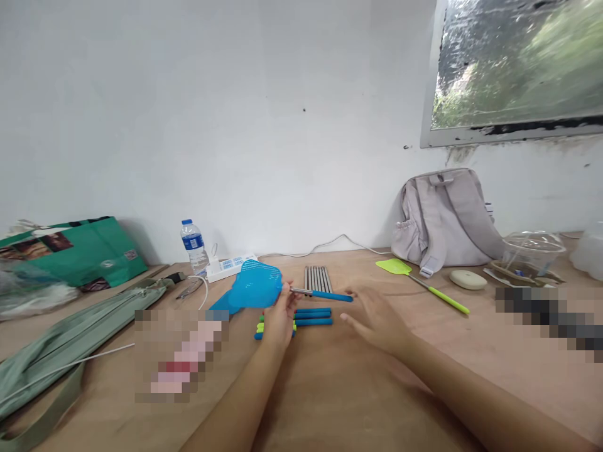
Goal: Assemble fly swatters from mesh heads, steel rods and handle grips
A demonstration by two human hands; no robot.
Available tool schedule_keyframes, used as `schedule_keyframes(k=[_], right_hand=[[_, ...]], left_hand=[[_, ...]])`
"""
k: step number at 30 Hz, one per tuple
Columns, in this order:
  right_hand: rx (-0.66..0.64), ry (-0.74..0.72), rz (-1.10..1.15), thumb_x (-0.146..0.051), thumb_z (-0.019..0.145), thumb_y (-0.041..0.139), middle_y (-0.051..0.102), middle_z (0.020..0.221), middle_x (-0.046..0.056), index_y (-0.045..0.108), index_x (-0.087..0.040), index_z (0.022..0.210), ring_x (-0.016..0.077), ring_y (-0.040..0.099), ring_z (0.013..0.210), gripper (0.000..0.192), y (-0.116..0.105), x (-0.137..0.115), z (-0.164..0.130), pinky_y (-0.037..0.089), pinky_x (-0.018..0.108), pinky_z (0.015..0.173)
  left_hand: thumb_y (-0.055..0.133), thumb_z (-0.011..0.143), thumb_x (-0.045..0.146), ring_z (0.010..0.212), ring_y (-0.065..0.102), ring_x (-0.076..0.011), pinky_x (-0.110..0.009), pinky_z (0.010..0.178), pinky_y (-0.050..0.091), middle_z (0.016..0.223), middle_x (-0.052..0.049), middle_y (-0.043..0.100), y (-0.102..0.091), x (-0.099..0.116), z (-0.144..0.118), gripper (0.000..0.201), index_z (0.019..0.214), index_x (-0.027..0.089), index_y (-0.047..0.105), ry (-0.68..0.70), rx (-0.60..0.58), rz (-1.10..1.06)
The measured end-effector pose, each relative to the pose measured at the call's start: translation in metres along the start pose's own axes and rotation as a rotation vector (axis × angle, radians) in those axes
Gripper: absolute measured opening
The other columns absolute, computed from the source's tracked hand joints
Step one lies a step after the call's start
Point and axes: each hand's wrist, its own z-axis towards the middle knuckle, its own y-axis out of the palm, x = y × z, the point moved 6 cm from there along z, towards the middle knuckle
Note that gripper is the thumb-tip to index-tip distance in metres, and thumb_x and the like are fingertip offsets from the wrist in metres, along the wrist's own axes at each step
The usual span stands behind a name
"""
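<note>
L hand (279,317) pinches blue swatter (257,287); R hand (374,316) open.

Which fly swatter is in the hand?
The blue fly swatter. The left hand holds it up by the neck just behind its head. The green fly swatter lies flat on the table near the backpack, untouched.

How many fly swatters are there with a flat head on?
2. A blue plastic fly swatter is held up in the left hand. A lime-green plastic fly swatter lies on the wooden table beside the grey backpack. More may be hidden.
</note>
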Motion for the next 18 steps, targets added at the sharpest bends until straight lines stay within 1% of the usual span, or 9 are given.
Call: schedule_keyframes(k=[2,4,6,8,11,14,16,18], right_hand=[[-0.066,0.014,-0.031,-0.042,0.084,0.038,0.056,0.107,0.011,0.046,-0.017,0.112,0.0226,0.05,0.099,0.038,0.011,-0.011,-0.004,0.039,0.036,0.083],[-0.152,0.078,-0.047,-0.04,0.088,0.028,0.059,0.099,0.01,0.049,-0.018,0.106,0.0209,0.055,0.089,0.036,0.022,-0.013,-0.007,0.041,0.033,0.075],[-0.232,0.125,-0.054,-0.039,0.089,0.022,0.062,0.089,0.008,0.053,-0.019,0.097,0.0188,0.057,0.079,0.037,0.03,-0.01,-0.008,0.041,0.029,0.067],[-0.278,0.135,-0.074,-0.041,0.09,0.022,0.063,0.085,0.006,0.053,-0.02,0.095,0.0176,0.058,0.072,0.038,0.035,-0.006,-0.007,0.04,0.027,0.062],[-0.289,0.108,-0.11,-0.043,0.089,0.023,0.063,0.083,0.006,0.051,-0.021,0.1,0.0164,0.058,0.068,0.038,0.039,-0.001,-0.001,0.039,0.025,0.059],[-0.303,0.086,-0.147,-0.044,0.089,0.022,0.063,0.081,0.005,0.051,-0.021,0.1,0.0163,0.058,0.066,0.038,0.04,0.004,0.003,0.037,0.024,0.056],[-0.318,0.088,-0.193,-0.043,0.089,0.022,0.063,0.08,0.006,0.051,-0.02,0.098,0.0172,0.057,0.066,0.037,0.037,0.009,0.003,0.036,0.025,0.055],[-0.334,0.078,-0.209,-0.041,0.089,0.023,0.063,0.08,0.006,0.052,-0.02,0.093,0.018,0.056,0.068,0.037,0.031,0.015,0.002,0.036,0.026,0.056]], left_hand=[[0.072,0.059,0.021,0.068,0.06,-0.0117,-0.025,0.066,0.051,0.078,-0.002,0.065,0.012,-0.011,-0.014,0.022,0.078,0.015,0.062,-0.083,-0.08,0.031],[0.072,0.058,0.024,0.068,0.061,-0.0132,-0.027,0.067,0.052,0.076,-0.002,0.064,0.022,-0.017,-0.025,0.023,0.076,0.014,0.061,-0.136,-0.145,0.06],[0.072,0.057,0.026,0.067,0.061,-0.0139,-0.028,0.065,0.052,0.073,-0.002,0.064,0.026,-0.016,-0.03,0.024,0.073,0.013,0.061,-0.121,-0.171,0.105],[0.073,0.057,0.028,0.063,0.06,-0.014,-0.028,0.062,0.052,0.069,-0.002,0.064,0.026,-0.012,-0.029,0.024,0.071,0.013,0.06,-0.064,-0.164,0.168],[0.073,0.056,0.029,0.056,0.059,-0.0128,-0.028,0.057,0.052,0.065,-0.002,0.063,0.022,-0.01,-0.023,0.025,0.069,0.012,0.06,0.004,-0.113,0.231],[0.074,0.055,0.029,0.051,0.058,-0.012,-0.027,0.055,0.052,0.061,-0.002,0.062,0.017,-0.008,-0.014,0.025,0.066,0.011,0.061,0.001,-0.058,0.235],[0.073,0.056,0.027,0.049,0.056,-0.0105,-0.026,0.054,0.051,0.057,-0.001,0.061,0.008,0.001,-0.006,0.023,0.064,0.01,0.061,0.016,0.036,0.205],[0.071,0.059,0.024,0.046,0.055,-0.0083,-0.023,0.054,0.051,0.053,0.001,0.059,-0.007,0.016,0.003,0.018,0.061,0.01,0.06,0.064,0.165,0.163]])
